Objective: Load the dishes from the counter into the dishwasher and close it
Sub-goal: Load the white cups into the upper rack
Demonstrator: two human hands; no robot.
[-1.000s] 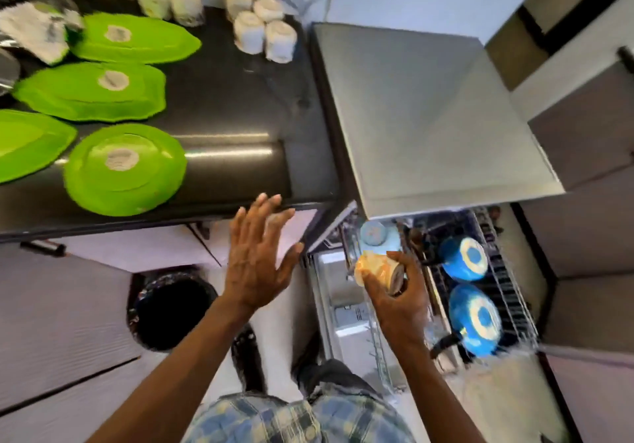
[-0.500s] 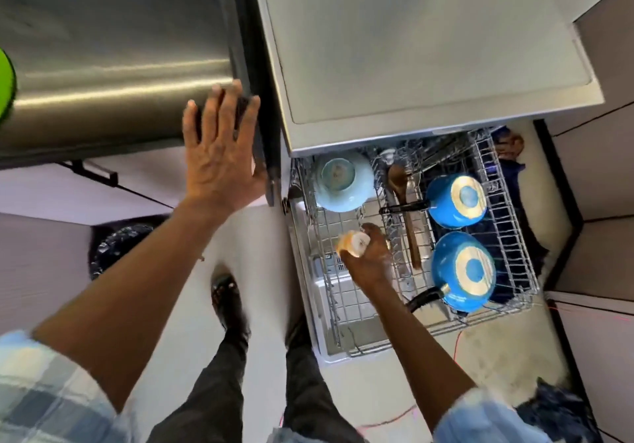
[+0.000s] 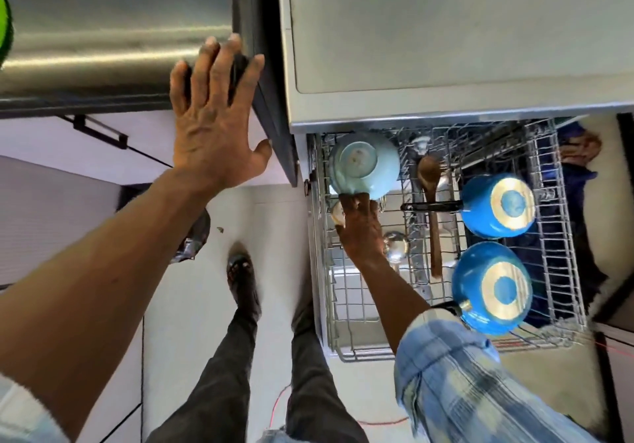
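Two blue pans [image 3: 498, 201] [image 3: 491, 288], one pale bowl [image 3: 363, 164], one wooden spoon [image 3: 430, 202], one metal ladle [image 3: 396, 244], one cup [image 3: 338, 212] in the rack [image 3: 559, 271]; one green plate [image 3: 4, 31] at the counter's left edge

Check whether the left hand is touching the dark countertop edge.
Touching. The head view shows the left hand pressed flat over the dark countertop edge, fingers spread on top.

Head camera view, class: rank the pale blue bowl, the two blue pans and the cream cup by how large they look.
1. Nearer blue pan and farther blue pan: near alike, not ranked.
2. Pale blue bowl, slightly smaller.
3. Cream cup, smallest, though the right hand hides most of it.
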